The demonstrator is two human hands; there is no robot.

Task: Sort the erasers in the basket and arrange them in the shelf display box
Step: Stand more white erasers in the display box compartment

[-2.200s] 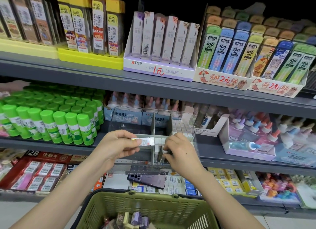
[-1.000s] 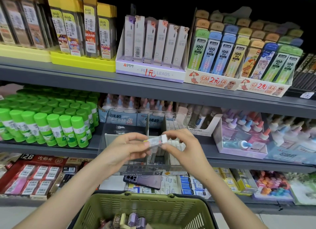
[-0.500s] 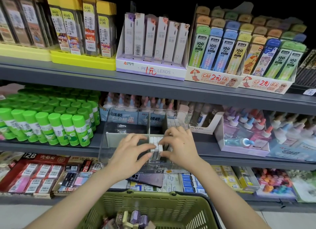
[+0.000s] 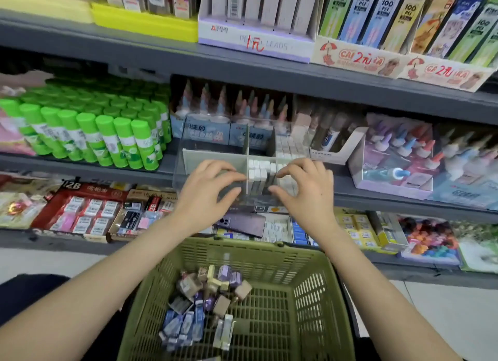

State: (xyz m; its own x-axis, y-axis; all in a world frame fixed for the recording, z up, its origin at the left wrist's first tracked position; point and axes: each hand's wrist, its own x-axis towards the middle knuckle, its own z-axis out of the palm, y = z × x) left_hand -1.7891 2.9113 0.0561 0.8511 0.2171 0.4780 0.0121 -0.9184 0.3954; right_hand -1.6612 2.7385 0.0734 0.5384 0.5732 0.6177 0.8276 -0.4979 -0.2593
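Your 2 hands hover over the clear plastic display box with pale dividers [image 4: 213,154], which sits at the front edge of the grey metal middle shelf [image 4: 390,199]. Your left hand [image 4: 207,193] and right hand [image 4: 305,192] are both empty as far as the view shows: fingers loosely bent and spread, tips turned in toward each other, gripping nothing.

Between them, in the box's front compartment just right of the centre divider, the white block erasers [image 4: 259,170] stand packed on end, long axis upright. Your left fingertips [image 4: 240,176] reach the divider on the left of that block and your right fingertips [image 4: 280,173] sit at its right side. I cannot tell whether either actually touches an eraser. My reading is that you are squaring up the stack.

The unsorted stock is the loose pile of purple, blue and tan wrapped erasers [image 4: 204,301] on the floor of the olive-green slotted plastic basket [image 4: 310,285], below the box and nearer to you. The next pick turns on 1 relation: the pile lies in the basket's left half, in line with your left forearm, so your left hand is the nearer one and your right would have to cross over. The blue-sleeved erasers near the basket's front left corner lie flat, long axes running roughly away from you. Each would likely need tipping up on end to match those in the box.
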